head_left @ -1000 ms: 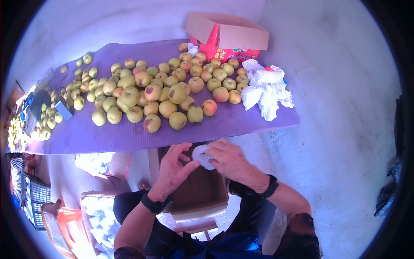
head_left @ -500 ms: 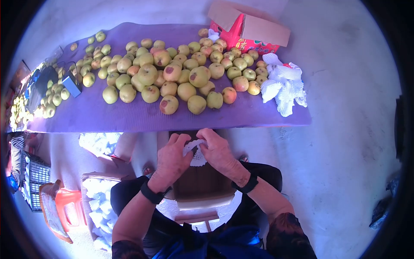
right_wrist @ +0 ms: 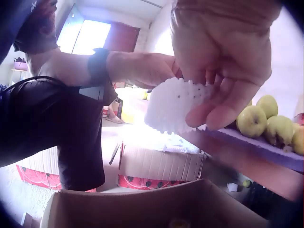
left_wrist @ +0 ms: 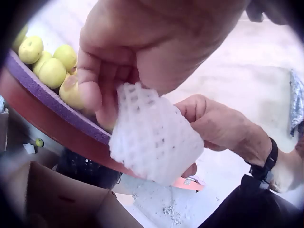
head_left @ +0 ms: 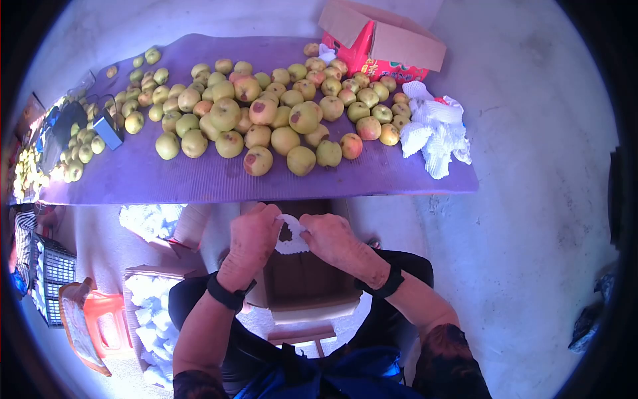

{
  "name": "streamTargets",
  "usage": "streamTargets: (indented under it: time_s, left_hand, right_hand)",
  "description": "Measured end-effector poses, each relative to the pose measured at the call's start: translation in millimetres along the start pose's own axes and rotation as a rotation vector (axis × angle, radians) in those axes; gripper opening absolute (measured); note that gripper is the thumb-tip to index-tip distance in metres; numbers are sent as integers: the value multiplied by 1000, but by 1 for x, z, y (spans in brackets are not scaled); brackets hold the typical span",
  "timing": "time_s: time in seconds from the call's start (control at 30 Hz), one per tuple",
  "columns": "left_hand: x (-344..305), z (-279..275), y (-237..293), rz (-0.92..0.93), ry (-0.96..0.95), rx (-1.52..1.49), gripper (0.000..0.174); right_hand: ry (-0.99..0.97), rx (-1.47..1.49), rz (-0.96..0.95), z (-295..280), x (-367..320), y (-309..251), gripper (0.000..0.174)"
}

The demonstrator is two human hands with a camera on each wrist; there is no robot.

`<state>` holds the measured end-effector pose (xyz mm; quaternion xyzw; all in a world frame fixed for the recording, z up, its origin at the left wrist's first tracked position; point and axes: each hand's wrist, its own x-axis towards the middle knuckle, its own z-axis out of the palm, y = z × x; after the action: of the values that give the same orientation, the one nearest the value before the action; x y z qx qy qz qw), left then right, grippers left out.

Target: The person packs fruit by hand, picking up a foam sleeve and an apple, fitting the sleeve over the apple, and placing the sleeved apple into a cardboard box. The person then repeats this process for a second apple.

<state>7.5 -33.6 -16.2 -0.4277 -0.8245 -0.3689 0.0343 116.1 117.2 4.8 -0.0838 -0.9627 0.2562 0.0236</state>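
A white foam fruit net (head_left: 292,247) is stretched between both hands at the table's near edge, its mouth held wide as a ring in the head view. My left hand (head_left: 253,238) pinches one side of that rim. On the opposite side, my right hand (head_left: 334,242) pinches the rim between thumb and fingers. Seen from the left wrist, the net (left_wrist: 156,137) hangs as a lattice sleeve with nothing showing inside it. An open cardboard box (head_left: 318,311) stands below the hands, between the knees.
Many apples (head_left: 286,141), some with brown spots, cover the purple-topped table (head_left: 199,186). More foam nets (head_left: 435,130) lie in a heap at its right end, near a red carton (head_left: 392,50). Boxes of white foam (head_left: 151,299) and a red stool (head_left: 106,322) stand at left.
Both hands have come to grip the foam net from opposite sides, and its mouth has been pulled open into a ring. The head view has shifted, so the table sits higher in it.
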Motion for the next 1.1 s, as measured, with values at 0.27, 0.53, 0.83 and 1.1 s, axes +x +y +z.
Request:
streamTargets:
  time_s: [0.27, 0.53, 0.83, 1.1]
  left_hand:
    - [-2, -4, 12, 54, -258, -282, 20]
    - [-6, -23, -5, -54, -243, -16, 14]
    - [1, -33, -7, -187, -207, 89, 18]
    - [4, -20, -10, -156, -40, 57, 17]
  right_hand:
    - [-153, -249, -157, -24, 5, -11, 14]
    - [361, -190, -48, -37, 41, 8, 36]
    - [418, -461, -38, -3, 97, 40, 67]
    - [538, -165, -99, -25, 84, 23, 55]
